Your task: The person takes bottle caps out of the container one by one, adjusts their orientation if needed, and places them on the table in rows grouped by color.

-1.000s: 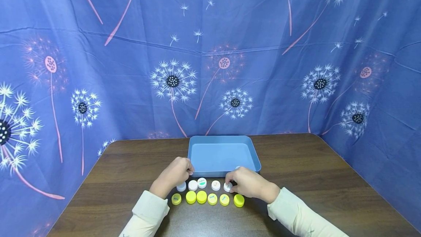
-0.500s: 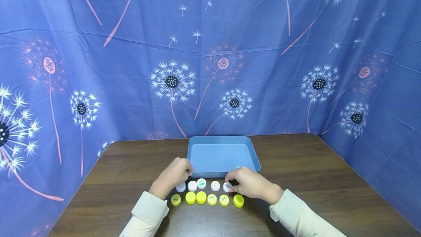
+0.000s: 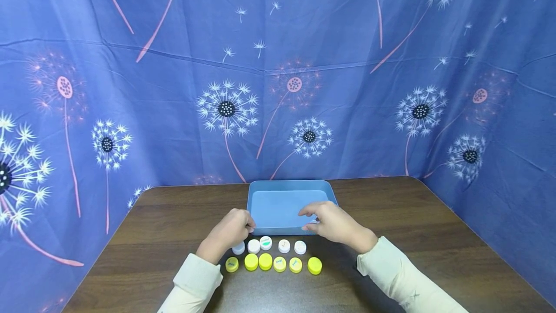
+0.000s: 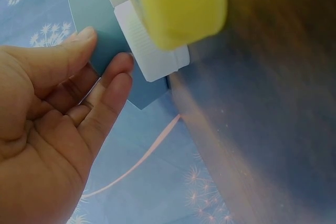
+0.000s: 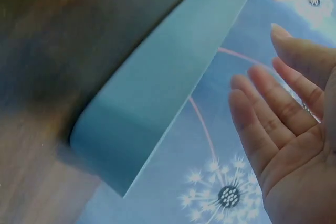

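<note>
In the head view, a row of white bottle caps lies before the blue tray. A row of yellow bottle caps runs nearer the person. My left hand is at the tray's front left corner, fingers loosely bent with nothing between them; whether they touch the rim cannot be told. A white cap and a yellow cap loom close in the left wrist view. My right hand is over the tray's front right part, thumb and fingers apart, holding nothing. A small pale patch beside its fingers is unclear.
A brown wooden table carries everything. Blue dandelion-print cloth hangs behind the table and along its sides. The tray's front wall stands upright close to the right hand.
My right hand has let go of the rightmost white cap, which stays in its row, and has risen away over the tray with fingers spread. The left hand stays at the tray corner.
</note>
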A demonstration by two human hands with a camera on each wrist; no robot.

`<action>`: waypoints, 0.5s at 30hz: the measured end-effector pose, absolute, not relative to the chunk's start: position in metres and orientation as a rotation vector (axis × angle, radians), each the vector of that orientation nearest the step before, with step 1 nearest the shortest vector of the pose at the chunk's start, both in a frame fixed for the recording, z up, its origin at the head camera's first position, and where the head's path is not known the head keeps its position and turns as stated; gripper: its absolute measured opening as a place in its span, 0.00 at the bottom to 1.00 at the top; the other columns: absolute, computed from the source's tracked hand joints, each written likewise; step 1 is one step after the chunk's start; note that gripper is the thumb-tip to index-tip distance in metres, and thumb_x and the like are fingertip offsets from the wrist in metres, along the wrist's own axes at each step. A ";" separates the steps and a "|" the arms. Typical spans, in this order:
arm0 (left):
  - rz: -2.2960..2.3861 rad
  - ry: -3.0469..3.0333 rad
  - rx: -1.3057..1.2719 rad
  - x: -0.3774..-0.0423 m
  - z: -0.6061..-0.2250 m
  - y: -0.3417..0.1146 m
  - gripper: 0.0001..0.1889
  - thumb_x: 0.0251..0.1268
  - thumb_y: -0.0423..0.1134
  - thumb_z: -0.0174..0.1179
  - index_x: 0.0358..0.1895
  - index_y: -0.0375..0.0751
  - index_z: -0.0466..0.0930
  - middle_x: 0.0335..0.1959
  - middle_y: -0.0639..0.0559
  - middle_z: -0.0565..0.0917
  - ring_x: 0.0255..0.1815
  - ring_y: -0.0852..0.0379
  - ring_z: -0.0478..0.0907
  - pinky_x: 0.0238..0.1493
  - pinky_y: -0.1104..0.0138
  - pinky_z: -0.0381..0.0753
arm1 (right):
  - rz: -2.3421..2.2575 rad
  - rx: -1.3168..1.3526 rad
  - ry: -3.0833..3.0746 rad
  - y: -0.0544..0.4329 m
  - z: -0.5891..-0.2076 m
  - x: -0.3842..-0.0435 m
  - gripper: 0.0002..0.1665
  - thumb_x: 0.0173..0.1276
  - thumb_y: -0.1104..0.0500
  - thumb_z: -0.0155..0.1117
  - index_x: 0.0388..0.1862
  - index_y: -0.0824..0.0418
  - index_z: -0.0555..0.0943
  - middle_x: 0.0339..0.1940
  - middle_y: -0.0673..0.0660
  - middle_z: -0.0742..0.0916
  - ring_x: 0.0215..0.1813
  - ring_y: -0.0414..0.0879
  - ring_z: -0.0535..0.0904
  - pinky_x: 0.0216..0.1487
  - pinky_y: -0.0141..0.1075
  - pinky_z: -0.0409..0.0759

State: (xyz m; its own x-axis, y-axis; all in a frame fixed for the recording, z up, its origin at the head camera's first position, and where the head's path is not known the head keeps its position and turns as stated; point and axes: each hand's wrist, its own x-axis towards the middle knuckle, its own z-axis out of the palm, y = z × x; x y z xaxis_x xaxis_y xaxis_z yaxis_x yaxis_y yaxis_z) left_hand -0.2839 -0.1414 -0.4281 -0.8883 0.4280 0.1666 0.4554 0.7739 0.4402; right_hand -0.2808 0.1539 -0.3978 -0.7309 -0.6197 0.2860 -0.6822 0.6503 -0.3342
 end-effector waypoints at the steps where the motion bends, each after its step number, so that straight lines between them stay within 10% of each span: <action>1: -0.741 -2.905 -0.723 -0.284 -0.428 -0.141 0.10 0.58 0.19 0.60 0.35 0.34 0.89 0.33 0.50 0.87 0.41 0.51 0.84 0.42 0.60 0.85 | 0.639 1.048 -2.724 0.155 -0.398 -0.283 0.18 0.61 0.59 0.75 0.51 0.57 0.86 0.47 0.52 0.89 0.48 0.45 0.84 0.47 0.41 0.84; 15: -0.736 -2.919 -0.701 -0.283 -0.426 -0.140 0.10 0.58 0.20 0.61 0.35 0.33 0.89 0.33 0.49 0.87 0.40 0.52 0.84 0.42 0.60 0.85 | 0.575 0.687 -2.879 0.161 -0.412 -0.307 0.14 0.58 0.59 0.77 0.42 0.62 0.88 0.39 0.54 0.89 0.42 0.50 0.84 0.43 0.44 0.83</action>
State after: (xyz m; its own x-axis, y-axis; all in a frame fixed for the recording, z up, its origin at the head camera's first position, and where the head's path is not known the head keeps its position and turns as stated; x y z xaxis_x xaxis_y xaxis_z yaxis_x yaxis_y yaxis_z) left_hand -0.2828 -0.1399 -0.4260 -0.8958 0.4163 0.1555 0.4402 0.7837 0.4382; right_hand -0.3070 0.1611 -0.4119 -0.8886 -0.4094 0.2069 -0.4575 0.8241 -0.3339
